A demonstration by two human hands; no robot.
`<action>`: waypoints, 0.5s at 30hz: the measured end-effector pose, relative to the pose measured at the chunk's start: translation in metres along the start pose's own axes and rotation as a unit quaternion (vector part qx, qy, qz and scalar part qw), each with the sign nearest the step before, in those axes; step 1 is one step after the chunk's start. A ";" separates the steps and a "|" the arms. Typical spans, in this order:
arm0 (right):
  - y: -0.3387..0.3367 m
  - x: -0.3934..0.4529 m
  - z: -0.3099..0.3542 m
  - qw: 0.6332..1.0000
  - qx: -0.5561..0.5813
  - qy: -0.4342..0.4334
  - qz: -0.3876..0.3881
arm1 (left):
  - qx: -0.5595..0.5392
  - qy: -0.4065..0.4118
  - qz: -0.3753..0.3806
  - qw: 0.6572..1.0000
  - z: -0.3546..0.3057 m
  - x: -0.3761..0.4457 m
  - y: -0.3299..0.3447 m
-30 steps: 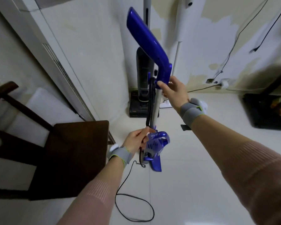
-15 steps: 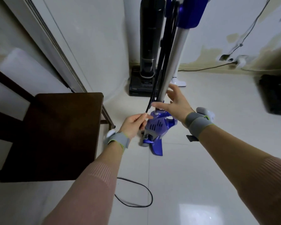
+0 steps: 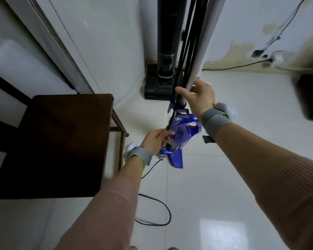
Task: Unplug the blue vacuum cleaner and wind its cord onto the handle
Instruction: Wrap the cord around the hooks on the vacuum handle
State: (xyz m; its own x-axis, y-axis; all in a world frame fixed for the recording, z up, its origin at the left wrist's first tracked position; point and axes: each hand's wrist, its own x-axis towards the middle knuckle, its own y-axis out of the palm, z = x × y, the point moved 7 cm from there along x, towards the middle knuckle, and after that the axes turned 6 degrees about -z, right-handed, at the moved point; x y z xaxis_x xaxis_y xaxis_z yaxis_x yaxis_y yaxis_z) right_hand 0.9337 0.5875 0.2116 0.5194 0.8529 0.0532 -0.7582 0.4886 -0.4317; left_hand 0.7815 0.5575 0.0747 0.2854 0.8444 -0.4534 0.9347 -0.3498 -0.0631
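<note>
My left hand (image 3: pixel 156 141): fingers pinched on the black cord (image 3: pixel 183 51), low beside the blue vacuum cleaner (image 3: pixel 181 134) body. My right hand (image 3: pixel 200 98): fingers loosely curled round the silver tube (image 3: pixel 204 42), forearm extended. Vacuum upright on tiled floor (image 3: pixel 224 177), slack cord looped below.

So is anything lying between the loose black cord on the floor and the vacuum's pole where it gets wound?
Nothing visible blocks it. The slack black cord loops over bare tile beside the dark wooden stool, runs up to the left hand, then along the silver pole, which the right hand steadies.
</note>
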 end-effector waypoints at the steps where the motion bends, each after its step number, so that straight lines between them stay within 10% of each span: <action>1: -0.003 0.002 -0.001 1.000 -0.005 -0.003 0.002 | 0.009 -0.008 -0.004 1.000 0.005 0.000 0.000; 15: -0.005 -0.002 -0.006 0.998 -0.025 -0.049 0.017 | 0.119 -0.166 -0.094 0.974 -0.023 0.052 -0.011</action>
State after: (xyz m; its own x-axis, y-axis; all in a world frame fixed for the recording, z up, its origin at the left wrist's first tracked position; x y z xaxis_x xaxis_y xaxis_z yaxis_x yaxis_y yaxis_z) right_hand 0.9385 0.5823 0.2086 0.4499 0.8843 0.1247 -0.7533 0.4508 -0.4789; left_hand 0.7906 0.6147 0.0725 -0.0077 0.7381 -0.6747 0.8768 -0.3194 -0.3594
